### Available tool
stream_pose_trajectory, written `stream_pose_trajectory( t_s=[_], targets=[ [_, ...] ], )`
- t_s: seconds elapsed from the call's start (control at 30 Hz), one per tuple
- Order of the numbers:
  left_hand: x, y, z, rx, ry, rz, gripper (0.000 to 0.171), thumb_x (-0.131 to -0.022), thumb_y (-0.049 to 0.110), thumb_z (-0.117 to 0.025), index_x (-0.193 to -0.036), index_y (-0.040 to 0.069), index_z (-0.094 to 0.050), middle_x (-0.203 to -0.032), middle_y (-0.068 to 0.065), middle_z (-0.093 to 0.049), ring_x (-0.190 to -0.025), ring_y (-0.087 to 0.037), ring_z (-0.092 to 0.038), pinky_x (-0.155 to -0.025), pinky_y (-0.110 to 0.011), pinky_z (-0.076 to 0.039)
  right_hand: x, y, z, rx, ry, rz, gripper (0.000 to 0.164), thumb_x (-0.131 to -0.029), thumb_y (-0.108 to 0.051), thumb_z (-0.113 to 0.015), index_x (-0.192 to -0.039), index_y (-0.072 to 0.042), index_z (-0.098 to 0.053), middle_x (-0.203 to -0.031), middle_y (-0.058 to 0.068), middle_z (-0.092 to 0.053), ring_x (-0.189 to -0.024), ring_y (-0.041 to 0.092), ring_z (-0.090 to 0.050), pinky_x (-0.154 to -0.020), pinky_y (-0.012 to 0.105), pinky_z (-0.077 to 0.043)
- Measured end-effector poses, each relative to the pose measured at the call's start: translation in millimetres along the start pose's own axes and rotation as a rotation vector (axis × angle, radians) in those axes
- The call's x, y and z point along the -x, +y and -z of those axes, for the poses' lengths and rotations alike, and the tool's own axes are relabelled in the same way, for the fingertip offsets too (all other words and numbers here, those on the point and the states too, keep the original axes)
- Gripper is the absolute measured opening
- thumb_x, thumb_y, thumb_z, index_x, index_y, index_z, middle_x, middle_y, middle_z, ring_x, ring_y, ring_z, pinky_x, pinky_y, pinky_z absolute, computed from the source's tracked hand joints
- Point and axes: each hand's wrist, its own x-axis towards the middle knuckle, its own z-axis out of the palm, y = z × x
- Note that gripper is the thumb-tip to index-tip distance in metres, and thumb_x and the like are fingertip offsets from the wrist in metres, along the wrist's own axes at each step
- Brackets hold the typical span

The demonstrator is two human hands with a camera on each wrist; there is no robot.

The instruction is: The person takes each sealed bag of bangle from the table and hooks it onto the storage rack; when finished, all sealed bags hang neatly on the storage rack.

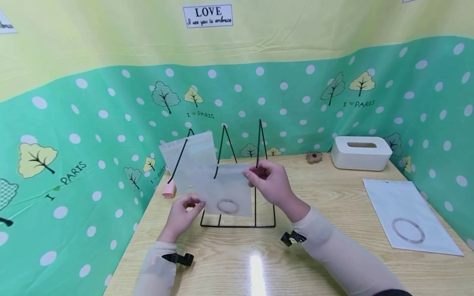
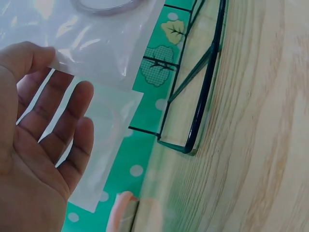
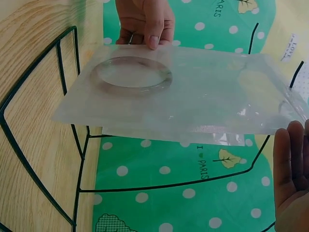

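Observation:
A frosted plastic bag [image 1: 233, 185] with a purplish bangle [image 1: 227, 206] inside is held upright in front of a black wire rack [image 1: 238, 226]. My left hand [image 1: 184, 216] pinches its left edge between thumb and forefinger, the other fingers loosely bent. At the upper right corner, my right hand [image 1: 269, 181] pinches the bag. The bag's top edge overlaps the rack's middle prong [image 1: 219, 154] in the head view. Farther left, a second frosted bag [image 1: 192, 154] hangs on the rack's left prong [image 1: 179, 160]. The right prong [image 1: 258, 142] carries no bag.
On the right of the wooden table [image 1: 326, 205] lies a larger white bag [image 1: 400, 205] showing a ring shape. A white tissue box [image 1: 361, 154] and a small brown object [image 1: 314, 157] stand at the back. A pink object [image 1: 169, 190] is behind the rack's left side.

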Motion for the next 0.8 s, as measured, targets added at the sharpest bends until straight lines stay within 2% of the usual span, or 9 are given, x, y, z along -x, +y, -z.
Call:
stream_pose_trajectory(
  t_s=[0.1, 0.23, 0.43, 0.57, 0.8],
  targets=[
    [-3.8, 3.4, -2.2, -0.048, 0.017, 0.023, 0.006, -0.097, 0.006, -0.076, -0.096, 0.000, -0.075, -0.092, -0.008, -0.073, -0.084, -0.014, -0.063, -0.077, -0.031, -0.052, -3.9, 2.9, -1.2, 0.009, 0.016, -0.003, 0.005, -0.094, 0.000, -0.077, -0.090, -0.001, -0.074, -0.073, 0.013, -0.071, -0.062, 0.031, -0.068, -0.059, 0.027, -0.055],
    [-10.4, -4.4, -3.4, -0.074, 0.037, 0.022, 0.004, -0.097, 0.005, -0.075, -0.098, 0.001, -0.076, -0.096, -0.011, -0.074, -0.085, -0.014, -0.063, -0.077, -0.031, -0.051, -8.9, -2.2, -2.3, 0.020, 0.030, -0.006, 0.004, -0.094, 0.004, -0.075, -0.091, 0.004, -0.073, -0.074, 0.017, -0.070, -0.063, 0.038, -0.068, -0.059, 0.025, -0.054],
    [-21.0, -9.3, -4.8, -0.052, 0.066, 0.020, 0.007, -0.098, 0.014, -0.077, -0.099, 0.007, -0.077, -0.098, -0.006, -0.074, -0.087, -0.014, -0.064, -0.078, -0.031, -0.050, -17.0, -20.1, -1.8, 0.012, 0.055, -0.044, 0.007, -0.096, 0.002, -0.074, -0.091, 0.005, -0.071, -0.076, 0.020, -0.068, -0.066, 0.043, -0.067, -0.061, 0.024, -0.055],
    [-27.7, -9.4, -6.3, -0.058, 0.077, 0.029, 0.010, -0.097, 0.020, -0.078, -0.100, 0.010, -0.077, -0.097, -0.003, -0.075, -0.086, -0.017, -0.064, -0.076, -0.029, -0.051, -23.5, -17.0, -0.7, 0.020, 0.075, -0.066, 0.007, -0.096, 0.000, -0.074, -0.092, 0.006, -0.072, -0.076, 0.021, -0.068, -0.067, 0.041, -0.069, -0.060, 0.024, -0.055],
    [-38.8, -6.6, -9.0, -0.061, 0.092, 0.067, 0.016, -0.099, 0.026, -0.077, -0.104, 0.010, -0.078, -0.094, -0.004, -0.073, -0.085, -0.020, -0.065, -0.076, -0.028, -0.051, -34.7, -9.6, 0.6, 0.035, 0.095, -0.069, 0.008, -0.096, -0.002, -0.075, -0.094, 0.006, -0.072, -0.077, 0.023, -0.068, -0.069, 0.043, -0.068, -0.055, 0.022, -0.049]
  ],
)
